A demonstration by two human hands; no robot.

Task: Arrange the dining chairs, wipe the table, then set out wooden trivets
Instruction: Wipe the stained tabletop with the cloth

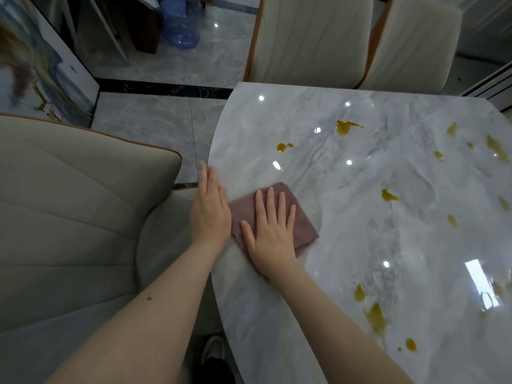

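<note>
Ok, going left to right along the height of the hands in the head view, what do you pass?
Beige chair → left hand → pink cloth under the flat right hand → bare marble table → yellow-brown stains toward the right edge.

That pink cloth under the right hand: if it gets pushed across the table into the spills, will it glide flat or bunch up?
The cloth looks thin, soft and folded, so it is probably floppy and may bunch where unpressed. The table is glossy, so it likely slides easily under the flat right hand. The brown spills look wet and may smear at first.
</note>
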